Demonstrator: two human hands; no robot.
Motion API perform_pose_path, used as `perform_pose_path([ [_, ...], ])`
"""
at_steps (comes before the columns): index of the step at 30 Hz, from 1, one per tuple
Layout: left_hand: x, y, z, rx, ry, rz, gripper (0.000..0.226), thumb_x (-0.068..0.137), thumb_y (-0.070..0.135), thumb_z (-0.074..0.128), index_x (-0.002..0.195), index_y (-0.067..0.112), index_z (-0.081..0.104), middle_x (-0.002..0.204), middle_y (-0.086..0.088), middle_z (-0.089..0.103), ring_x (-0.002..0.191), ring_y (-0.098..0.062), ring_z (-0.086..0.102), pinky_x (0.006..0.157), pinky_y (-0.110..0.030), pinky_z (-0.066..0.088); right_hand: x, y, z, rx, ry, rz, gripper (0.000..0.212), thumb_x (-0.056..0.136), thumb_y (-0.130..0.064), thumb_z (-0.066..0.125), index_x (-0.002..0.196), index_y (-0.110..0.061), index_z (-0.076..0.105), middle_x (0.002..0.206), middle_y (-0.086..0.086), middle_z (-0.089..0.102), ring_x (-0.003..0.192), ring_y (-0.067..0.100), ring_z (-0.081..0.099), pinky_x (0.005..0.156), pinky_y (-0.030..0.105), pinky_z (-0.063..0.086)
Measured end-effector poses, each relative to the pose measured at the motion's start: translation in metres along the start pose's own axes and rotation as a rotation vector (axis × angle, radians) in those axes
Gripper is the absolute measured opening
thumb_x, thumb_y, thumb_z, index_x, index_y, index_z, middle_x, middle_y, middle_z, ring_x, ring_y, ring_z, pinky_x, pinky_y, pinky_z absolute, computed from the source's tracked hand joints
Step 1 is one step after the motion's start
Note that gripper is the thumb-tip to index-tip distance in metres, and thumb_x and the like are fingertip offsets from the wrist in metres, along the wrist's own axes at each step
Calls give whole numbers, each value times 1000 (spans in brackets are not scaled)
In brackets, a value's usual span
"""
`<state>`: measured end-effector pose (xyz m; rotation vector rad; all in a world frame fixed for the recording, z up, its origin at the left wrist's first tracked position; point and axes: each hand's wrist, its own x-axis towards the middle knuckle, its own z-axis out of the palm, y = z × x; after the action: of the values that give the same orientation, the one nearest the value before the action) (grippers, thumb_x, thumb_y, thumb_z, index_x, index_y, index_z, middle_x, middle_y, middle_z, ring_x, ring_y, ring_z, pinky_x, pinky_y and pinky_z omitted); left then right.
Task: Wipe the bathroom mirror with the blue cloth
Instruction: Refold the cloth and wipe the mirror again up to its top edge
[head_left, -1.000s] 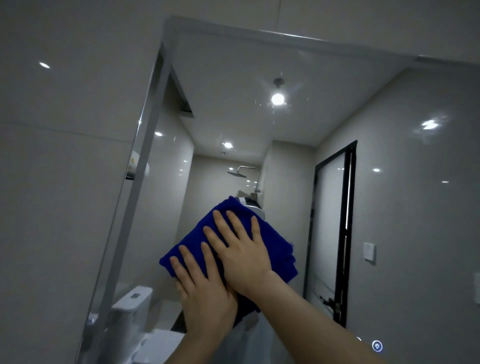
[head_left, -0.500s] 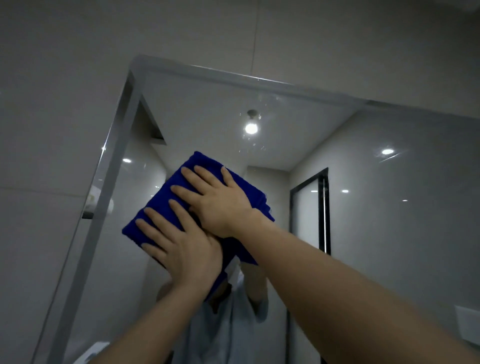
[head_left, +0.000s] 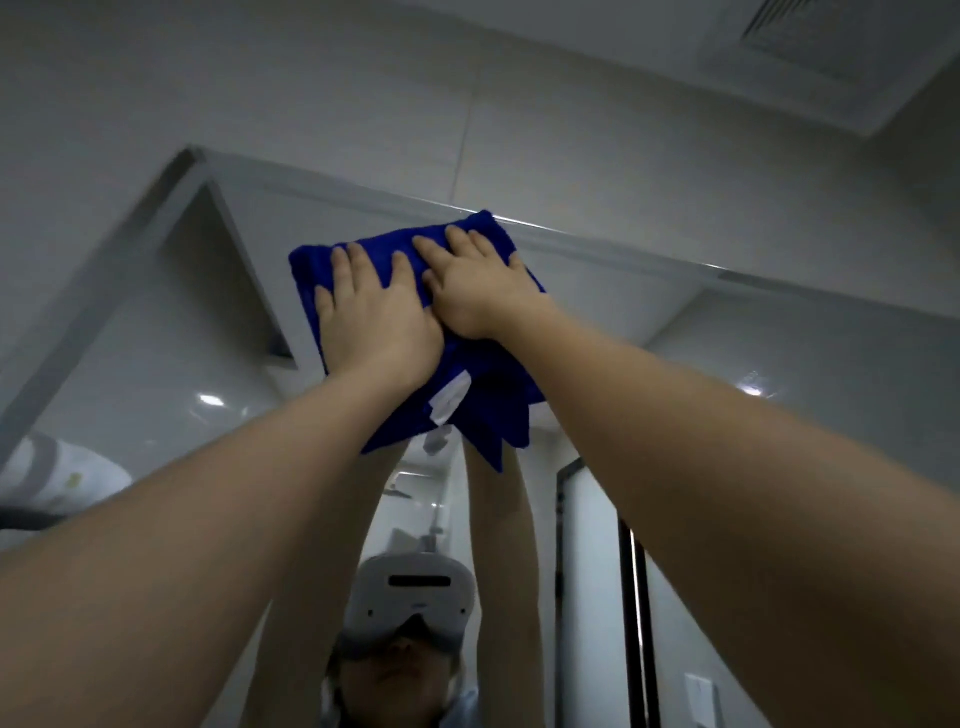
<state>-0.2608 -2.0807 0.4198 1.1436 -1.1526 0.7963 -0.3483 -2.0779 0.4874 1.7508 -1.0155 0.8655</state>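
Note:
A folded blue cloth (head_left: 311, 265) with a white label lies flat against the bathroom mirror (head_left: 156, 332), touching the mirror's top edge. My left hand (head_left: 374, 317) presses on the cloth's left half, fingers spread. My right hand (head_left: 472, 280) presses on the upper right part, its fingertips near the mirror's top rim and partly over my left hand. Both arms stretch upward. The cloth's loose lower corners hang down between my forearms.
The mirror's grey frame (head_left: 104, 280) runs up the left side and along the top. Tiled wall (head_left: 467, 93) lies above it, with a ceiling vent (head_left: 810, 47) at the top right. The mirror reflects a person with a headset, a dark door frame (head_left: 634, 597) and a shelf (head_left: 47, 483).
Both hands have slid the cloth up the mirror, from its middle to its top edge. The view has tilted upward with them.

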Motion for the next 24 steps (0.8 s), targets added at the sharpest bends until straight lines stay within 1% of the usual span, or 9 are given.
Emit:
perform_pose_path([
  [4, 15, 23, 12, 58, -36, 79, 58, 96, 36, 27, 147, 19, 7, 154, -18, -5, 142, -29, -9, 113, -47, 0, -3, 27, -5, 18, 47, 86, 50, 99, -35, 19, 147, -29, 9, 157, 2, 3, 144, 23, 0, 112, 52, 3],
  [11, 17, 77, 24, 60, -158, 268, 61, 93, 33, 29, 147, 20, 3, 154, -16, -10, 141, -28, -15, 112, -49, -6, -38, 86, -9, 58, 122, 235, 50, 97, -34, 18, 147, -27, 13, 156, 3, 8, 143, 23, 5, 114, 51, 8],
  [17, -1, 123, 45, 86, -185, 360, 60, 94, 38, 23, 147, 20, 0, 154, -14, -14, 140, -27, -17, 111, -49, -8, -79, 132, -7, 82, 150, 331, 51, 97, -36, 18, 147, -27, 12, 157, 3, 7, 143, 22, 4, 115, 50, 8],
  [24, -27, 174, 68, 93, -193, 446, 61, 94, 40, 22, 147, 19, -2, 153, -15, -15, 140, -28, -19, 111, -50, -9, -120, 180, -5, 118, 148, 413, 52, 97, -37, 18, 147, -29, 10, 157, 2, 4, 144, 21, 1, 114, 48, 4],
])
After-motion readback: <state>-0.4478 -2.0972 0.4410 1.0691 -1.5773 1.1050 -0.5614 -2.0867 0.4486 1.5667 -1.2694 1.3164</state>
